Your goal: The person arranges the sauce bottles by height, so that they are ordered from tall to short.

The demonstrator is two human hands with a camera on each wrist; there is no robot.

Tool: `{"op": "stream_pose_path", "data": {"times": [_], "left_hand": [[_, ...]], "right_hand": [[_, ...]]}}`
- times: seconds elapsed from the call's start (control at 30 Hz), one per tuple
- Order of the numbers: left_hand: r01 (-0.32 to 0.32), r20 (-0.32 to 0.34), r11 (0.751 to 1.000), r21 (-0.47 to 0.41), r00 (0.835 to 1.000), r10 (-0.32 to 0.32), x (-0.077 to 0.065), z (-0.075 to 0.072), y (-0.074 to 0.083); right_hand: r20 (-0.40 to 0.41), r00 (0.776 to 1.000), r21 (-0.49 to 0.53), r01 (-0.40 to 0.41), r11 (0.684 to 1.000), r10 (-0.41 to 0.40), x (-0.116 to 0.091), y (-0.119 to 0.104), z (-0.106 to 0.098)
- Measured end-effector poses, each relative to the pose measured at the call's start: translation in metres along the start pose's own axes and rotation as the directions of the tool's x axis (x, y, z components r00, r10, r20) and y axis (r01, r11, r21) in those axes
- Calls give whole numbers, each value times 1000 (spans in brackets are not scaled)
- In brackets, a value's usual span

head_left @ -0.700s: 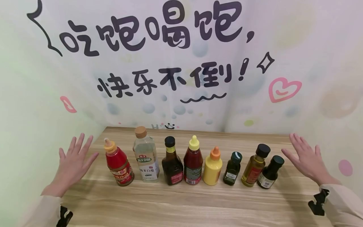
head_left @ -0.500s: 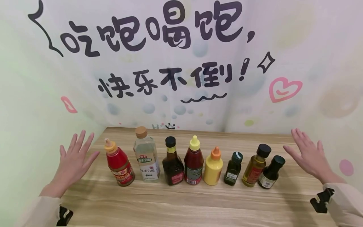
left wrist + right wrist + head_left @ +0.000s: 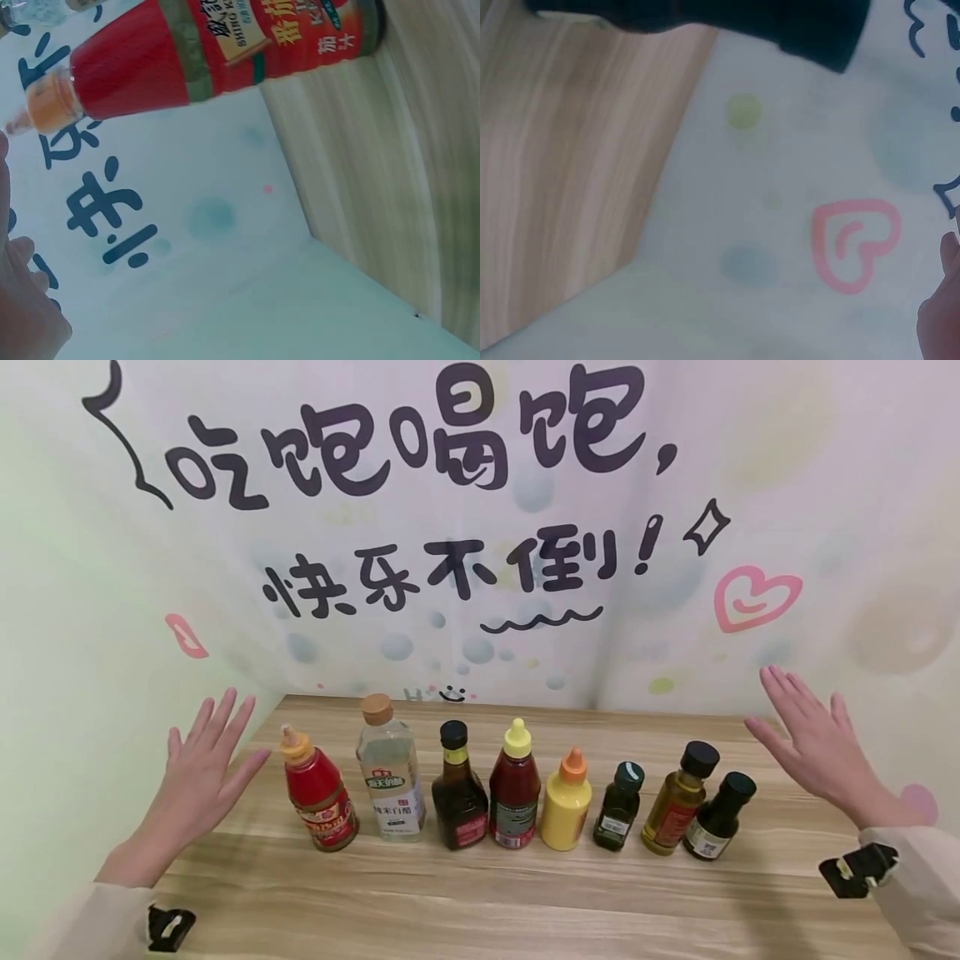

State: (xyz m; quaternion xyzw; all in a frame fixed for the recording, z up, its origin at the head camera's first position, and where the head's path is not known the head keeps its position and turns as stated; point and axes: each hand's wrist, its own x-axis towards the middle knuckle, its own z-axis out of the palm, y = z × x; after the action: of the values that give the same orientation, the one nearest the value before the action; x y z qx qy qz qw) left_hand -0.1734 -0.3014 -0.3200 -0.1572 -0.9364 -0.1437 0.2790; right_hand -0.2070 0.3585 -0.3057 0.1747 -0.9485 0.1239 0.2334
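My left hand (image 3: 197, 777), fingers spread, hovers left of a red ketchup bottle (image 3: 324, 802) with an orange nozzle. That bottle (image 3: 135, 64) lies across the top of the left wrist view, part of the hand (image 3: 26, 300) at the edge. On the other side my right hand (image 3: 821, 747) is raised with straight fingers, beyond a small dark bottle (image 3: 716, 822). In the right wrist view the dark bottle (image 3: 727, 15) crosses the top and only a bit of the hand (image 3: 941, 315) shows. Neither hand holds anything.
Between the end bottles stand a clear vinegar bottle (image 3: 390, 777), a dark sauce bottle (image 3: 459, 806), a yellow-capped squeeze bottle (image 3: 514, 793), a yellow squeeze bottle (image 3: 566, 810), a small green-capped bottle (image 3: 618, 810) and an oil bottle (image 3: 672, 810). A printed cloth (image 3: 360, 668) hangs behind the wooden table (image 3: 480, 902).
Both hands have risen, the right one more clearly. The bottles keep their places in the row; the head view has shifted slightly.
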Motion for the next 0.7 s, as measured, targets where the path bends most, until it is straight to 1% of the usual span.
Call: {"op": "stream_pose_path", "data": {"times": [0.07, 0.17, 0.3, 0.33, 0.4, 0.47, 0.57, 0.7], "left_hand": [[-14, -9, 1000, -22, 1000, 13, 1, -2, 3], [-31, -3, 999, -41, 1000, 30, 3, -4, 8], [-47, 11, 997, -58, 999, 48, 7, -7, 14], [-50, 13, 996, -72, 999, 51, 8, -8, 15], [-46, 23, 991, -127, 999, 49, 11, -10, 19], [-22, 50, 979, -201, 998, 33, 14, -12, 22], [49, 117, 947, -317, 993, -13, 18, -16, 27], [164, 215, 902, -400, 973, -82, 21, -19, 32]], "right_hand": [[-12, 1000, 8, 26, 1000, -26, 6, -7, -3], [-24, 998, 18, 59, 998, -59, 15, -17, -7], [-7, 996, 12, 94, 996, -94, 28, -32, -10], [1, 995, 9, 102, 995, -102, 31, -36, -9], [22, 993, 4, 119, 993, -119, 37, -43, -8], [36, 989, -3, 140, 990, -140, 43, -51, -6], [48, 984, -9, 174, 985, -173, 51, -63, -4], [54, 975, -7, 218, 976, -217, 62, -82, -4]]}}
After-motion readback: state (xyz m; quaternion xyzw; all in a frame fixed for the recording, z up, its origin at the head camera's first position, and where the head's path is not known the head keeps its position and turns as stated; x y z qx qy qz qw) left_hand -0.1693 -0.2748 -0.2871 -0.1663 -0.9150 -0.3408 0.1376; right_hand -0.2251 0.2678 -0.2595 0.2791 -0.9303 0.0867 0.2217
